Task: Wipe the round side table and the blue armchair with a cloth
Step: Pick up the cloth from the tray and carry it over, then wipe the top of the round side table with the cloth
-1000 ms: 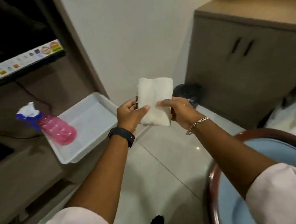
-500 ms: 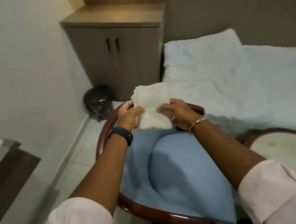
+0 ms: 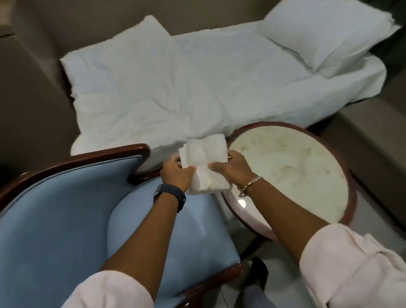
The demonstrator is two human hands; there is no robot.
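Both hands pinch a folded cloth above chair and worktop

At frame centre, the left hand [image 3: 175, 171] and right hand [image 3: 231, 167] each close a grip on the white cloth [image 3: 206, 164] (folded, held in the air), over the blue armchair [image 3: 57, 212] at lower left and just beside the round worktop [image 3: 301, 171]; a white bed [image 3: 192, 87] lies beyond.

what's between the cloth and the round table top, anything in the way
Nothing visible. The cloth is held by the left hand and right hand at the round side table's near-left edge, and the table top looks bare.
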